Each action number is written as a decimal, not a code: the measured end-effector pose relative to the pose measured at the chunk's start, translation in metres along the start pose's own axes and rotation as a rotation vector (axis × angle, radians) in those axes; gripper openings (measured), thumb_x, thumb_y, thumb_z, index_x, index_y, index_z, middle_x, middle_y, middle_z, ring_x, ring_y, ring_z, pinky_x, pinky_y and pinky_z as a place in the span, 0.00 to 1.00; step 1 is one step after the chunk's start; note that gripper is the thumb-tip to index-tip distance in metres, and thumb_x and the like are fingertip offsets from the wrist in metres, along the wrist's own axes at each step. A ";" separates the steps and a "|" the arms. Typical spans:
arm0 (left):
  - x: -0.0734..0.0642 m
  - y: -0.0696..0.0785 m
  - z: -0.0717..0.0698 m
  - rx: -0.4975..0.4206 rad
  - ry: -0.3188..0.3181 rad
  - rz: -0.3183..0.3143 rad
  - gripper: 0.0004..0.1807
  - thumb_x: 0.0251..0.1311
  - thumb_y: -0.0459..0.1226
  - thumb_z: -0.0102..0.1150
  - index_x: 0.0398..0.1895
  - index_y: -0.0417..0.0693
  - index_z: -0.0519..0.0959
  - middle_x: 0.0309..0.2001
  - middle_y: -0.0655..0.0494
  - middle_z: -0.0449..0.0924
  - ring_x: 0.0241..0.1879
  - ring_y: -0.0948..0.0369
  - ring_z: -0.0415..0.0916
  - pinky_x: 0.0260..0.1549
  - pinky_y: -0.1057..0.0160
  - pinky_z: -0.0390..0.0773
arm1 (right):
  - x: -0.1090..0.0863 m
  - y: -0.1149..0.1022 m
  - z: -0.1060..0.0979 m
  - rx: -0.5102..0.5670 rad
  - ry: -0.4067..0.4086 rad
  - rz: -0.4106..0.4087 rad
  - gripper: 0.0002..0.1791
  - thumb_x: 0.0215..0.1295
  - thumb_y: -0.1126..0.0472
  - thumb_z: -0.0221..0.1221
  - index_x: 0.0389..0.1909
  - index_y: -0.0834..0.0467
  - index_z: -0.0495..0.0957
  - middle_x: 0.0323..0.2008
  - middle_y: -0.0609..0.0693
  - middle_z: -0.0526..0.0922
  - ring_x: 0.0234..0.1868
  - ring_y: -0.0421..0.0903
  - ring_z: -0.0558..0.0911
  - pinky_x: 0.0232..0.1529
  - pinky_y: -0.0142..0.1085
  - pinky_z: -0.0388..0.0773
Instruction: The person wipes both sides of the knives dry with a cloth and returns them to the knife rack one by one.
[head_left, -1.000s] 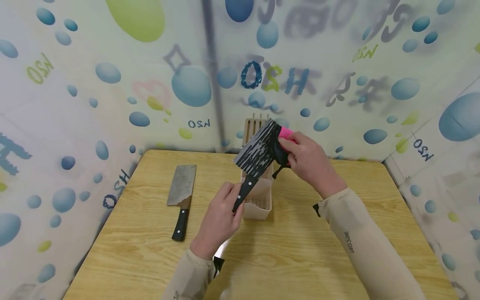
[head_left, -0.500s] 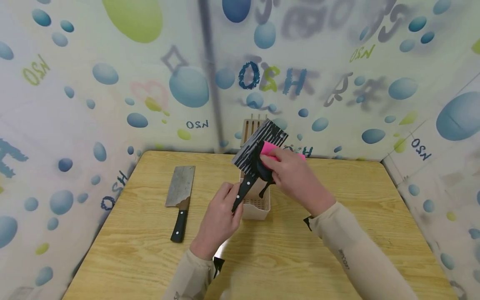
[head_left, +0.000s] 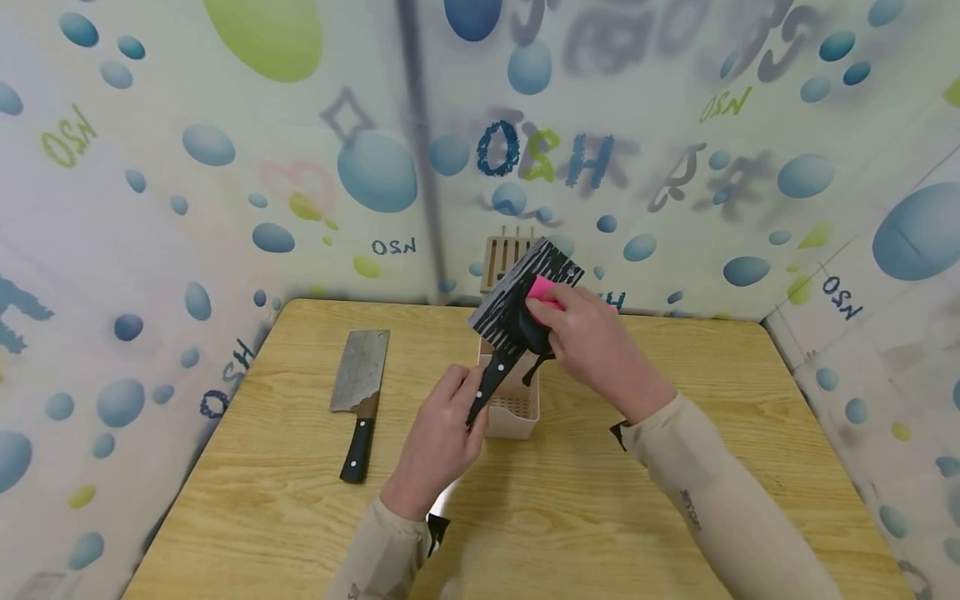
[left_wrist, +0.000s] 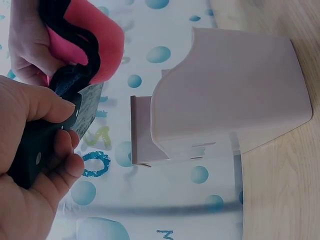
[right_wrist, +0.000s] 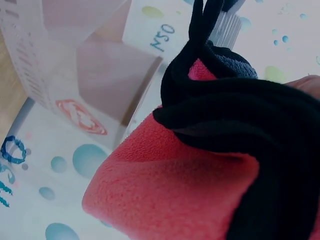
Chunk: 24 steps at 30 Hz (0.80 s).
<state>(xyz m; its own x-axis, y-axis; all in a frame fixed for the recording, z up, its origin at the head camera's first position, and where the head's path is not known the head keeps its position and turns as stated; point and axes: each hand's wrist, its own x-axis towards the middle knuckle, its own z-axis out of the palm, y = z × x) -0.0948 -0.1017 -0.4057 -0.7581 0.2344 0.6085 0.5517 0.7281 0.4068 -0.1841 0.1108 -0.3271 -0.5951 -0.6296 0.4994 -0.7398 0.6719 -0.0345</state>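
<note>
In the head view my left hand (head_left: 438,442) grips the black riveted handle of a cleaver (head_left: 558,260), its striped dark blade slanting up to the right. A pink cloth (head_left: 545,287) with black edging is bunched in my right hand (head_left: 600,354) and lies against the blade, covering part of it. In the left wrist view the thumb and fingers curl round the handle (left_wrist: 32,155), beside the cloth (left_wrist: 107,45). Folds of the cloth (right_wrist: 165,185) hide most of the right hand in the right wrist view. A second cleaver (head_left: 362,375) lies on the table, left of my hands.
Behind and below the held cleaver stands a pale pink knife holder (head_left: 513,425) with a slotted upper part (head_left: 501,258). It sits on the wooden table (head_left: 262,500) in front of a patterned backdrop (head_left: 300,150).
My right hand has brought the cloth left and down across the blade, then slightly back up. The left hand and its cleaver stay nearly still.
</note>
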 end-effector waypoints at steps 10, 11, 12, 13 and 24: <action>-0.003 0.002 0.001 -0.010 -0.013 -0.005 0.16 0.65 0.25 0.60 0.56 0.33 0.80 0.39 0.51 0.73 0.30 0.64 0.66 0.26 0.68 0.73 | 0.007 0.026 -0.001 0.003 -0.033 0.093 0.21 0.64 0.75 0.56 0.58 0.67 0.83 0.46 0.66 0.82 0.42 0.61 0.81 0.51 0.52 0.82; -0.003 0.002 0.000 -0.010 -0.014 -0.006 0.16 0.64 0.25 0.60 0.56 0.33 0.80 0.39 0.51 0.73 0.30 0.64 0.66 0.26 0.68 0.73 | 0.007 0.029 -0.001 0.001 -0.029 0.104 0.21 0.65 0.75 0.55 0.58 0.67 0.82 0.47 0.67 0.82 0.43 0.62 0.81 0.52 0.52 0.82; -0.003 0.002 0.000 -0.009 -0.016 -0.008 0.16 0.64 0.25 0.61 0.56 0.33 0.80 0.39 0.51 0.73 0.30 0.64 0.66 0.26 0.68 0.73 | 0.008 0.031 -0.001 0.003 -0.027 0.116 0.21 0.65 0.75 0.55 0.58 0.68 0.82 0.48 0.68 0.82 0.44 0.63 0.81 0.53 0.52 0.82; -0.003 0.003 0.000 -0.008 -0.016 -0.009 0.17 0.64 0.25 0.61 0.56 0.33 0.80 0.39 0.51 0.74 0.31 0.64 0.67 0.26 0.68 0.73 | 0.008 0.033 -0.001 0.006 -0.026 0.128 0.21 0.65 0.75 0.55 0.59 0.68 0.82 0.49 0.68 0.82 0.46 0.64 0.81 0.53 0.52 0.81; -0.001 0.004 0.000 0.009 -0.030 -0.005 0.17 0.64 0.26 0.62 0.57 0.34 0.80 0.40 0.51 0.75 0.33 0.63 0.69 0.29 0.66 0.75 | 0.010 0.039 0.000 -0.024 0.022 0.098 0.21 0.65 0.76 0.54 0.58 0.68 0.82 0.51 0.65 0.85 0.43 0.64 0.82 0.51 0.51 0.82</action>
<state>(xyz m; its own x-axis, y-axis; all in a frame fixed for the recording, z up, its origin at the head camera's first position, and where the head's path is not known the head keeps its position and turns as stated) -0.0916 -0.0988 -0.4050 -0.7707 0.2500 0.5861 0.5451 0.7349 0.4034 -0.2183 0.1309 -0.3233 -0.6570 -0.5516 0.5139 -0.6705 0.7391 -0.0640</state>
